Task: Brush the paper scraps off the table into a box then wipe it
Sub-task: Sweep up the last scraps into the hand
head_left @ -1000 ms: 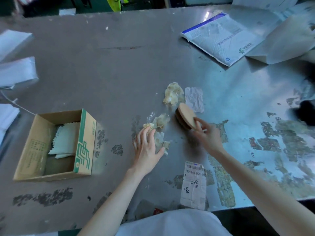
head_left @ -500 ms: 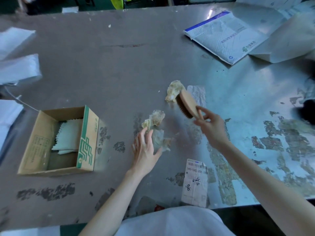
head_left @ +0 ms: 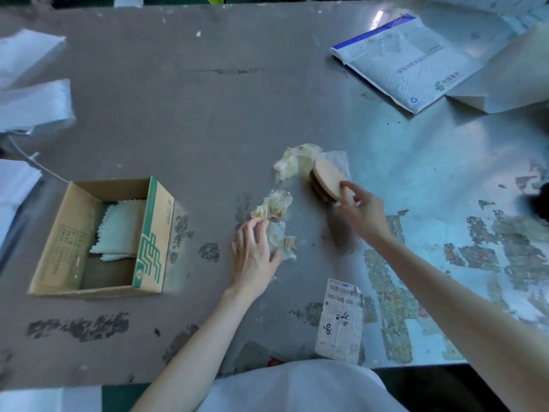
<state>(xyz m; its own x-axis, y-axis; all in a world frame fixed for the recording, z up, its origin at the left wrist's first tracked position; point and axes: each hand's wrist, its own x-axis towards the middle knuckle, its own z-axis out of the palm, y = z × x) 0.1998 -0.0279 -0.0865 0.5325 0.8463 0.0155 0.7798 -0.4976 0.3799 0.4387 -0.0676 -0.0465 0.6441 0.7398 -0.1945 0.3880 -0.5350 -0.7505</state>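
My right hand (head_left: 362, 211) grips an oval wooden brush (head_left: 325, 181), tilted on edge, its bristles against a crumpled yellowish paper scrap (head_left: 294, 162) and a flat whitish scrap (head_left: 338, 160) at the table's middle. My left hand (head_left: 255, 254) lies flat on the metal table (head_left: 208, 114), fingers spread, touching a second crumpled scrap (head_left: 273, 206) and a pale scrap (head_left: 282, 240) beside it. An open cardboard box (head_left: 151, 233) with green print stands at the left, holding a white cloth (head_left: 118, 230).
A printed label (head_left: 340, 319) lies near the front edge. A blue-edged mailer (head_left: 398, 60) and a pale envelope (head_left: 505, 78) lie at the back right. White bags (head_left: 32, 105) sit at the left edge. Worn patches mark the right side.
The brush swung up off the table, then came down again against the far scraps. My left hand stayed on the near scraps.
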